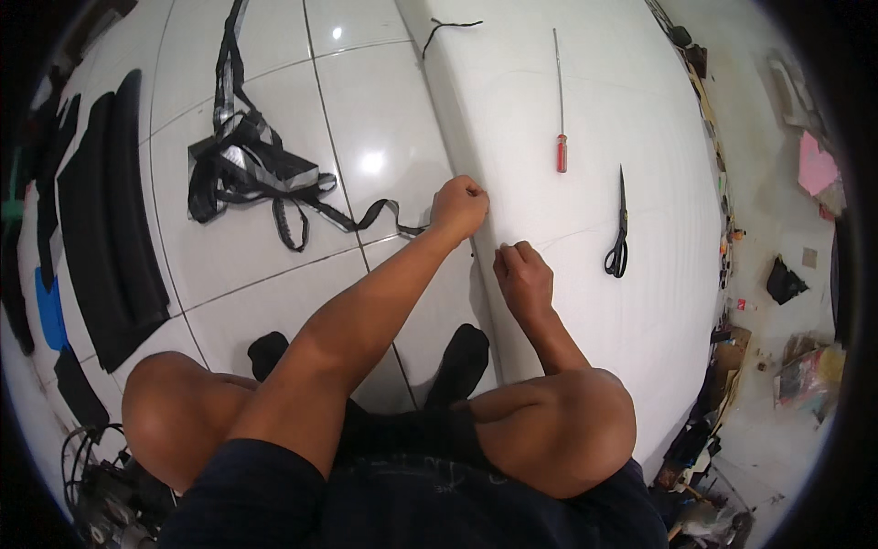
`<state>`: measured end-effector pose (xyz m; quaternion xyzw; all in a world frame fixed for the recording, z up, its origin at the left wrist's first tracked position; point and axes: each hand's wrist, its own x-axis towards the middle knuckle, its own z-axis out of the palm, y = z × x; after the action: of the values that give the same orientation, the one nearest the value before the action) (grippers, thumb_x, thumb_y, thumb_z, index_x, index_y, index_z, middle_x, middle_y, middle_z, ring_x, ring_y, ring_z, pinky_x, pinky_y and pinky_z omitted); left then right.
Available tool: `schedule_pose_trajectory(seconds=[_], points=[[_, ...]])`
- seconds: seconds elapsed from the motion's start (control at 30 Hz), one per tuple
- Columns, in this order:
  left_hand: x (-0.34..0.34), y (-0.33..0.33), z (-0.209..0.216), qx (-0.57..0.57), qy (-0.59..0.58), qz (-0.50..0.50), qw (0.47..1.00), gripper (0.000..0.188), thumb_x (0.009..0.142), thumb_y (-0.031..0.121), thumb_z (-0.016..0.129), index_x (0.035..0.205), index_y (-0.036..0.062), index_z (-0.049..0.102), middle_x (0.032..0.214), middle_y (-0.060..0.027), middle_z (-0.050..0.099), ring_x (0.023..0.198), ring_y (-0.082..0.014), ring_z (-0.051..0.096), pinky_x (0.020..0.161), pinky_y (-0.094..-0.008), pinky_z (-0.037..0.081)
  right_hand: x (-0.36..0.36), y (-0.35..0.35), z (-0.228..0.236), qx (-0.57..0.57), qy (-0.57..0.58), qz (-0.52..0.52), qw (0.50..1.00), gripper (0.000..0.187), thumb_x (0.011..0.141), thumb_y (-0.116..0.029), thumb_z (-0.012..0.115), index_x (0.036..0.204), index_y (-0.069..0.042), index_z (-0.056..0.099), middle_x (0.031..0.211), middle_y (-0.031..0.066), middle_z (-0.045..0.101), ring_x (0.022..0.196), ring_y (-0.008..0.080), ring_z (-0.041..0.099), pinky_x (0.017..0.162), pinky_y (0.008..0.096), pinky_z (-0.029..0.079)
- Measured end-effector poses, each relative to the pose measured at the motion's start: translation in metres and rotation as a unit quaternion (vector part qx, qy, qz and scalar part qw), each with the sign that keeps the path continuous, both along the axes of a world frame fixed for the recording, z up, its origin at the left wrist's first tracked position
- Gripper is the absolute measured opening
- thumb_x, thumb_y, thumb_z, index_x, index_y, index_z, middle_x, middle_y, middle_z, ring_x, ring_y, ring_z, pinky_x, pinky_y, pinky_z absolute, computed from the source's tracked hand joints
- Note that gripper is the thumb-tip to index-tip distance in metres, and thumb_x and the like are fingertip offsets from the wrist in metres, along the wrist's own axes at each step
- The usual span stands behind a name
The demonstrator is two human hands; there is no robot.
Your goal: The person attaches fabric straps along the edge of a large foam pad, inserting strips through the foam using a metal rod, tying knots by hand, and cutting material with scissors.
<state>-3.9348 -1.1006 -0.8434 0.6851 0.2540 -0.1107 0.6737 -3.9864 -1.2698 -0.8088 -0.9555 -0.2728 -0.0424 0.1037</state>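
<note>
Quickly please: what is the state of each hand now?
Left hand: closed in a fist at the edge of the white sheet; what it pinches cannot be told.
Right hand: fingers curled, resting on the sheet.

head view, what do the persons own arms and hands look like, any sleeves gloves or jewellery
Both forearms are bare, with no sleeves in view. The left hand and right hand wear no gloves, and no rings, watch or bands show on the hands or wrists.

A white tiled floor (pixel 384 110) carries a white sheet (pixel 594 91), black straps (pixel 247 169), a screwdriver (pixel 561 110) and scissors (pixel 619 229).
</note>
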Motion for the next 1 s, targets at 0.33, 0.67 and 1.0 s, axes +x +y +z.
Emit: schedule_pose_trajectory(seconds=[0.33, 0.67, 1.0], points=[[-0.008, 0.015, -0.002, -0.093, 0.003, -0.001, 0.996, 0.022, 0.087, 0.017, 0.061, 0.099, -0.0007, 0.065, 0.091, -0.0078, 0.068, 0.079, -0.0156, 0.063, 0.065, -0.0278, 0.049, 0.013, -0.009, 0.013, 0.078, -0.019, -0.011, 0.997, 0.035, 0.081, -0.029, 0.073, 0.106, -0.006, 0.065, 0.103, 0.0138, 0.06, 0.095, 0.0341, 0.058, 0.081, 0.0467, 0.044], [-0.007, 0.026, 0.069, -0.081, -0.161, -0.19, 0.965, 0.014, 0.092, 0.01, 0.062, 0.103, 0.0038, 0.058, 0.095, -0.0039, 0.067, 0.087, -0.0115, 0.062, 0.074, -0.0267, 0.047, 0.048, -0.021, 0.059, 0.347, 0.132, -0.015, 0.929, 0.062, 0.084, -0.026, 0.076, 0.138, -0.009, 0.051, 0.131, 0.0153, 0.055, 0.101, 0.0236, 0.063, 0.076, 0.0326, 0.053], [-0.004, -0.001, 0.08, 0.081, -0.226, -0.229, 0.943, 0.015, 0.092, 0.01, 0.063, 0.104, 0.0019, 0.061, 0.085, -0.0029, 0.065, 0.079, -0.0092, 0.059, 0.071, -0.0244, 0.046, 0.057, -0.04, 0.043, 0.439, 0.316, -0.067, 0.838, 0.032, 0.088, -0.025, 0.072, 0.112, -0.004, 0.072, 0.082, 0.0052, 0.068, 0.07, 0.01, 0.053, 0.065, 0.0277, 0.046]])
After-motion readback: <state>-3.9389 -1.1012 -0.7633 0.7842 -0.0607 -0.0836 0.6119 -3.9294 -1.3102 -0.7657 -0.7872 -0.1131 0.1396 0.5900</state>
